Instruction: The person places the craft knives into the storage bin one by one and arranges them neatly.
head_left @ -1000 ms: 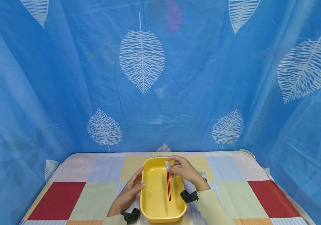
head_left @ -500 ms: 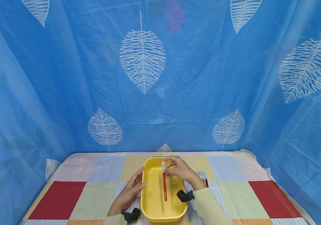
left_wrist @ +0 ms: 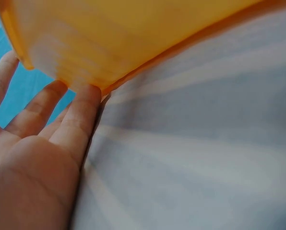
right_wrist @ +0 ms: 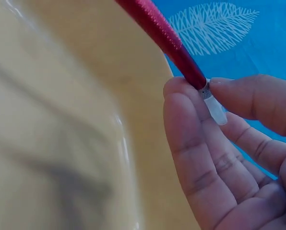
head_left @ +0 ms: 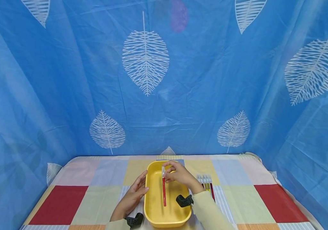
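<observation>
My right hand (head_left: pixel 179 175) pinches a slim red craft knife (head_left: pixel 164 193) by its clear capped end, thumb against fingers. The red handle slants toward me over the floor of a yellow plastic tray (head_left: pixel 153 210). In the right wrist view the knife (right_wrist: pixel 176 45) shows a textured red grip, a thin metal collar and a translucent cap. My left hand (head_left: pixel 131 197) rests against the tray's left side, thumb right at the rim. The left wrist view has its fingers (left_wrist: pixel 78 115) nearly straight, tips at the tray's outer wall.
Right of the tray, several similar slim knives (head_left: pixel 207 185) with clear caps and red or yellow handles lie side by side on the checked tablecloth (head_left: pixel 236 204). A blue curtain with white leaves (head_left: pixel 192 95) hangs behind the table.
My right hand has moved left with the red craft knife, farther over the tray, uncovering more of the row of knives on the right. The left hand and tray stay put.
</observation>
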Tool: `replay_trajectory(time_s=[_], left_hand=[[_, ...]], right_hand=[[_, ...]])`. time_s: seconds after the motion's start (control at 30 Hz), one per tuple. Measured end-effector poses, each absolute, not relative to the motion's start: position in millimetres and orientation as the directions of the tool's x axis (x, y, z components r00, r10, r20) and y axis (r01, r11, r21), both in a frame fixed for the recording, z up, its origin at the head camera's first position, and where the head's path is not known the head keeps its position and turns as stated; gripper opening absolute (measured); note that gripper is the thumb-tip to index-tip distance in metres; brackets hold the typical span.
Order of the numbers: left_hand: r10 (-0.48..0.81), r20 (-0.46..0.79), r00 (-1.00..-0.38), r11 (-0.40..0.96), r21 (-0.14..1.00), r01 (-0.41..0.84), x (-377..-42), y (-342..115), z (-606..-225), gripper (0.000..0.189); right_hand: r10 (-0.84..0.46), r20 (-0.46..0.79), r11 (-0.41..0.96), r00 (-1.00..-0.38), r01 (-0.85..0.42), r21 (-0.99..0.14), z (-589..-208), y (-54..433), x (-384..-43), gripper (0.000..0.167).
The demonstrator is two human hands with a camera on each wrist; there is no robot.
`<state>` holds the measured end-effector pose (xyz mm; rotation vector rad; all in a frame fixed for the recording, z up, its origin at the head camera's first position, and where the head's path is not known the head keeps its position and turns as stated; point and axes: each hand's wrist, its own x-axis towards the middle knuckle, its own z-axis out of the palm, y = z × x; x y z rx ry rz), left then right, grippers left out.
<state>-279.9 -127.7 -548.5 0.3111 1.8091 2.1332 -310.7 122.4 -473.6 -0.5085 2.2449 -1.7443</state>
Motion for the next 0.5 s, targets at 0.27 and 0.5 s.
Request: replay_trajectory(time_s=[0.27, 0.5], left_hand=[[0.383, -0.041, -0.923, -0.146, 0.984, -0.105, -280, -127, -551, 0.084], [0.391, -0.043, -0.919, -0.143, 0.984, -0.107, -281, -128, -550, 0.084]], right_hand=[[-0.423, 0.019, 0.213, -0.906, -0.120, -0.970, -478, 114, -315, 0.043], [-0.403, -0.018, 0.235, -0.915, -0.084, -0.968, -476, 105, -313, 0.043]])
